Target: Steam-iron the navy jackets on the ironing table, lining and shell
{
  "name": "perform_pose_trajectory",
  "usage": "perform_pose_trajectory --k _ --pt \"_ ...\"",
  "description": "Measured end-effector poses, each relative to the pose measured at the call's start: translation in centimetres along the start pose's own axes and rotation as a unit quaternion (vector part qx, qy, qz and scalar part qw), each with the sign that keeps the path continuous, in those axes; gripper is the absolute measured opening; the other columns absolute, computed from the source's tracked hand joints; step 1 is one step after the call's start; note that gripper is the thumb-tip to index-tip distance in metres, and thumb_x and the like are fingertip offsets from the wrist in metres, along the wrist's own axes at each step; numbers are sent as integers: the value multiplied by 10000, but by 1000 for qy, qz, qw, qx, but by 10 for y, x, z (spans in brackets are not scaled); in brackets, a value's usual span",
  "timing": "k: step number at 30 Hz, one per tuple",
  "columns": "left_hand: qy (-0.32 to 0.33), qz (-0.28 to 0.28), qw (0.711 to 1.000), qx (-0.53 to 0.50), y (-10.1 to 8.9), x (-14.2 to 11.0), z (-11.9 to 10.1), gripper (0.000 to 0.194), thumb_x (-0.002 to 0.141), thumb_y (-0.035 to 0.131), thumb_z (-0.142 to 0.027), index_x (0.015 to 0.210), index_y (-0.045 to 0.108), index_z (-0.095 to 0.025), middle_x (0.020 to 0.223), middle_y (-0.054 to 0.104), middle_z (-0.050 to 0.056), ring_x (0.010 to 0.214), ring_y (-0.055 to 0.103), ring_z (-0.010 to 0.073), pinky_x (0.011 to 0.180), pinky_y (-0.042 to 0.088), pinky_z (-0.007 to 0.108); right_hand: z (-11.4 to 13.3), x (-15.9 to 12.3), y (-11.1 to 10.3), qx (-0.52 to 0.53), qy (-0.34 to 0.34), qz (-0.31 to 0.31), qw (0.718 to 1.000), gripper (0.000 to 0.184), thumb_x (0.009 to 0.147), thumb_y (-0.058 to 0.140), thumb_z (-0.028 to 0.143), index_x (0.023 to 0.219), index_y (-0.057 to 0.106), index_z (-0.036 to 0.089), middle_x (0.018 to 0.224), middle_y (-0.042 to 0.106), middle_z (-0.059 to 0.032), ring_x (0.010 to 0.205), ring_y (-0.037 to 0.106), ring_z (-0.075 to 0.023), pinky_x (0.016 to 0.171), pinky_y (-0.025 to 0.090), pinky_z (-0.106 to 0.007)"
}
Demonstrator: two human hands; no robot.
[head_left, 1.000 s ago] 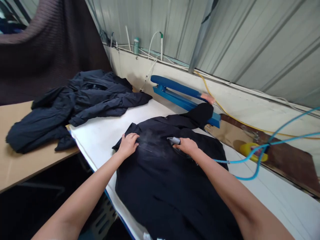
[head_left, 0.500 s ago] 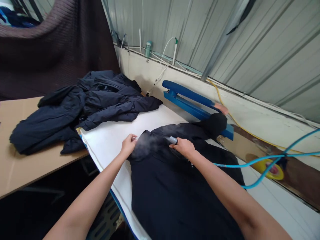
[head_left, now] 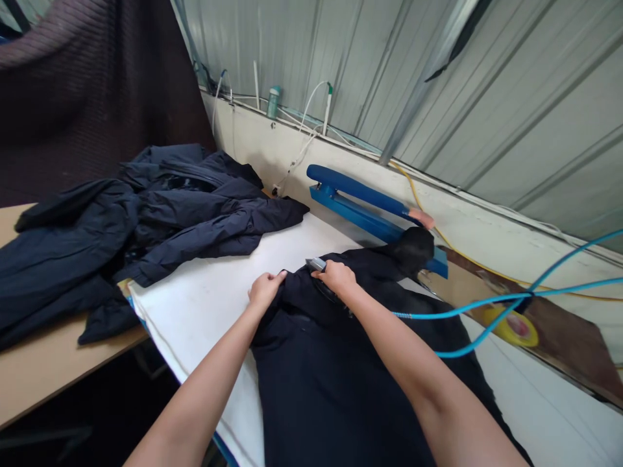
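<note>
While a dark crumpled jacket (head_left: 195, 217) overlaps the white bench's (head_left: 207, 292) left corner, open room shows beside it | left hand (head_left: 267, 290): grip pinching the edge of the black garment (head_left: 335, 383), spread mid-bench, smoother low down, creased near both hands | right hand (head_left: 339, 277): grip wrapped round an iron (head_left: 317, 264) | blue padded board (head_left: 360, 191) bounds the rear; blue hoses (head_left: 433, 316) trail right

The single view looks from the wearer's head, forward and down over the white-covered bench (head_left: 209, 292), near enough that the forearms (head_left: 214, 376) rise from the bottom edge and the left hand (head_left: 265, 290) and right hand (head_left: 338, 277) come close to mid-frame. It faces the ribbed wall (head_left: 516, 117) at a slant, taking in a dark curtain (head_left: 102, 97) at upper left.
</note>
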State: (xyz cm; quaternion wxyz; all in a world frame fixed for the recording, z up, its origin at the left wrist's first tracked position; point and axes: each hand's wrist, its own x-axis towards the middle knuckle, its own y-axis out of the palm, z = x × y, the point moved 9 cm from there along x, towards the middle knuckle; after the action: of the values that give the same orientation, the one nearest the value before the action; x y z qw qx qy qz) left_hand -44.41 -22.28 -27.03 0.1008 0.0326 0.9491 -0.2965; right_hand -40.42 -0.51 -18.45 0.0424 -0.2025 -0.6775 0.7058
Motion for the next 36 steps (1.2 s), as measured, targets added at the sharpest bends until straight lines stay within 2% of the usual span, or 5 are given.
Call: perform_pose_trajectory --k 6,12,19,27,36 --pt "-27 50 998 17 24 -11 11 120 591 579 -336 561 601 -222 623 629 10 706 594 226 657 408 332 -14 -1 21 22 -11 45 999 618 630 465 717 996 603 238 1015 625 -90 907 578 -244 709 437 -315" --pt "-45 57 989 -128 13 -15 37 194 515 645 -358 525 577 -177 514 563 1 553 543 172 539 406 271 -155 -8 20 47 132 17 990 605 684 454 664 1042 588 196 1048 605 -126 934 570 -263 718 439 -335" --pt "130 -105 940 297 7 -57 -33 333 725 497 -284 1020 595 -165 1146 532 159 1119 422 334 886 322 520 -299 -42 20 30 221 27 974 596 714 418 651 1004 605 165 1031 604 -152 930 571 -273 727 435 -351" --pt "286 89 837 458 74 -88 -29 458 872 268 -377 1330 270 -384 1441 212 -5 1309 131 306 929 50 681 -366 -67 56 11 223 67 973 708 660 414 717 1020 601 136 1017 605 -170 920 568 -300 693 433 -347" --pt "83 38 951 294 13 -89 6 482 727 519 -433 1102 562 -134 1032 589 156 943 543 275 762 413 353 -211 -97 35 17 -65 83 994 642 622 442 741 936 626 213 925 643 -89 844 583 -240 632 401 -265"
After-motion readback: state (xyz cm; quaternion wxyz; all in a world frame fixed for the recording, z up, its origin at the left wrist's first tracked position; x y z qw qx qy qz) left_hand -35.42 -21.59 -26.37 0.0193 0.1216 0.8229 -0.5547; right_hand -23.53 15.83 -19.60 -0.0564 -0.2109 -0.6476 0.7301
